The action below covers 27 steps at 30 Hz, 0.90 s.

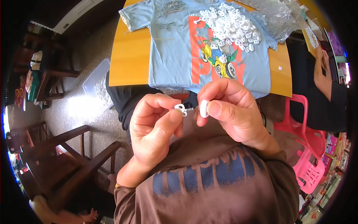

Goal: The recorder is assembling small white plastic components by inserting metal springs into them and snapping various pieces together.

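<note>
Fingers (175,115) around white clip (180,108)

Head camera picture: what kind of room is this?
Probably a home or small shop used for hand assembly: a wooden table holds a heap of white plastic pieces, with wooden chairs and a pink plastic chair nearby.

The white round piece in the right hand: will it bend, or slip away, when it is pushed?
The white round piece looks like moulded plastic, so probably stiff and light. The right hand pinches it by fingertips only; its smooth rim may slip. The left hand pinches a small clip similarly.
</note>
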### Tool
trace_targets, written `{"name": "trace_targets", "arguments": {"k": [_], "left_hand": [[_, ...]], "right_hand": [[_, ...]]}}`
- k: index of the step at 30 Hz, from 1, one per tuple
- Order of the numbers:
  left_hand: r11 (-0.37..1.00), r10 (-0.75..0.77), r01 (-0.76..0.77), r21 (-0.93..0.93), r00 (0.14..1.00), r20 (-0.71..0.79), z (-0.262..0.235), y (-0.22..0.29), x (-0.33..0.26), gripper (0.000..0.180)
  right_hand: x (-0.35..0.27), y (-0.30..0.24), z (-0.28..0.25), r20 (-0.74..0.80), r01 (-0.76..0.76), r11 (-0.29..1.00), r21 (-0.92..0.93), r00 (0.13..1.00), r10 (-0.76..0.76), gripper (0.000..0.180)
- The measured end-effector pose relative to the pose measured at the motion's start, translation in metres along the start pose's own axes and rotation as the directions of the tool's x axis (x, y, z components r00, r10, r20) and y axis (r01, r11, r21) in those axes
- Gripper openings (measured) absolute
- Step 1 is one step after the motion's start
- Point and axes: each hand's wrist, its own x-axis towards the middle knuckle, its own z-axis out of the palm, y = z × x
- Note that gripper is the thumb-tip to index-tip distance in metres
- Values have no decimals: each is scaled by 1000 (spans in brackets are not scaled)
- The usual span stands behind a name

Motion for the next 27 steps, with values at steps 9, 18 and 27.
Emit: {"name": "trace_targets", "arguments": {"k": [9, 18, 27], "left_hand": [[999, -31, 31, -6, 1000, 5, 0, -5, 2, 11], [999, -13, 14, -29, 999, 34, 3, -6, 0, 11], [998, -8, 12, 62, 998, -65, 8, -11, 4, 14]], "right_hand": [[2, 3, -1, -9, -24, 999, 34, 1000, 24, 24], [0, 9, -3, -119, -16, 1000, 16, 993, 17, 16], [9, 8, 5, -158, -60, 992, 115, 984, 78, 13]]}}
